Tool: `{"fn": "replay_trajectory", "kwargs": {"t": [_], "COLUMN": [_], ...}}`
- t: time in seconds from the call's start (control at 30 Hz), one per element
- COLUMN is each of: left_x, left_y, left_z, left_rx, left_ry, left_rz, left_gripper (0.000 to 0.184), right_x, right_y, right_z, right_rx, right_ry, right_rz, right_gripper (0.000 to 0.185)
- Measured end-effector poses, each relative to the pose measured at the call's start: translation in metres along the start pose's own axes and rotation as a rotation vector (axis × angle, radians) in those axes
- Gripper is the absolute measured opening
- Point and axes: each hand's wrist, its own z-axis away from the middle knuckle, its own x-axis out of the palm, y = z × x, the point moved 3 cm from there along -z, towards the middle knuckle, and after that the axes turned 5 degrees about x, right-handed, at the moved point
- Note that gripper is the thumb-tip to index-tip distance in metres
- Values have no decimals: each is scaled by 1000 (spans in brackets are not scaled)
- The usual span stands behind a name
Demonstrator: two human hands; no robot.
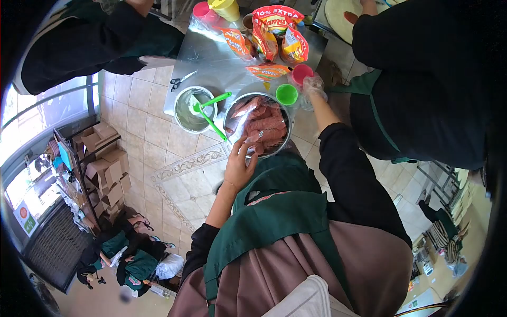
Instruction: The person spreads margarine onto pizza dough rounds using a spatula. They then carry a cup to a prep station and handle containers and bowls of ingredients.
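Observation:
My bare left hand (pixel 240 165) rests its slightly spread fingers on the near edge of a round metal bowl (pixel 290 131). Ridged rolls of reddish minced meat (pixel 265 124) fill the bowl, with shiny clear plastic over part of them. My right hand (pixel 313 91), in a loose clear plastic glove, grips the side of a pink cup (pixel 302 73); the glove's folds partly hide its fingers. Between that hand and the bowl stands a green cup (pixel 287 94). Left of the meat, a white-coated bowl (pixel 179 119) holds green-handled spatulas (pixel 215 99).
Red and orange food pouches (pixel 276 24) stand across the metal table (pixel 211 58), with a yellow container (pixel 226 8) and another pink cup (pixel 205 12) behind. Black-handled scissors (pixel 178 82) lie at left. Co-workers stand on both sides, one sleeve (pixel 391 42) close on my right.

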Motion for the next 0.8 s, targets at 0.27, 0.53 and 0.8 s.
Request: {"fn": "replay_trajectory", "kwargs": {"t": [0.27, 0.53, 0.8], "left_x": [-8, -33, -121], "left_y": [-5, 55, 188], "left_z": [-8, -25, -28], "left_rx": [-24, -58, 647], "left_ry": [30, -164, -764], "left_rz": [56, 596, 1465], "left_gripper": [35, 12, 43], "right_x": [-46, 3, 158], "right_y": [9, 16, 37], "right_z": [60, 118, 103], "right_rx": [367, 484, 122], "right_ry": [174, 361, 151], "right_rz": [-893, -724, -105], "right_gripper": [57, 36, 24]}}
